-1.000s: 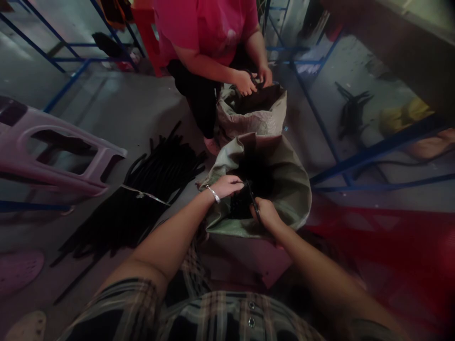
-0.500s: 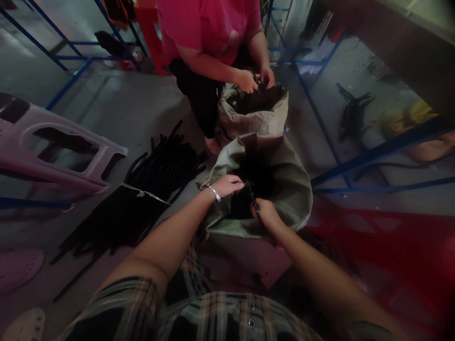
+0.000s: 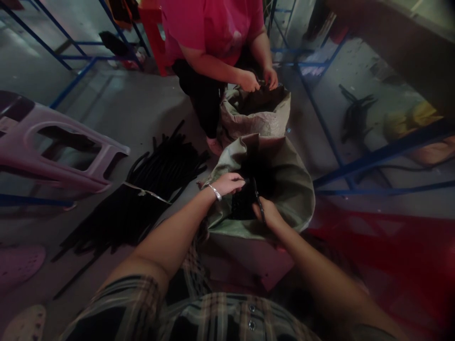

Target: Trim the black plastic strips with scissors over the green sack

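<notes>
Over the mouth of a pale green woven sack (image 3: 295, 189), both of my hands work close together. My left hand (image 3: 229, 183), with a silver bracelet at its wrist, pinches a small dark piece at the fingertips; its kind is too dark to make out. Dark-handled scissors (image 3: 260, 202) are in my right hand (image 3: 269, 212), fingers wrapped round the handles and blades pointing away from me, just right of the left fingertips. The sack's inside is deep in shadow, with black pieces low in it.
Left of the sack lies a tied bundle of long black tubes (image 3: 156, 175). A pink plastic stool (image 3: 103, 142) stands beyond it. Opposite, a person in a pink shirt (image 3: 220, 33) holds something dark over a second sack (image 3: 263, 124). Blue metal frames (image 3: 391, 151) stand at right.
The scissors have drawn slightly right, away from my left fingertips. The left hand stays nearly in place. The co-worker's hands have shifted a little.
</notes>
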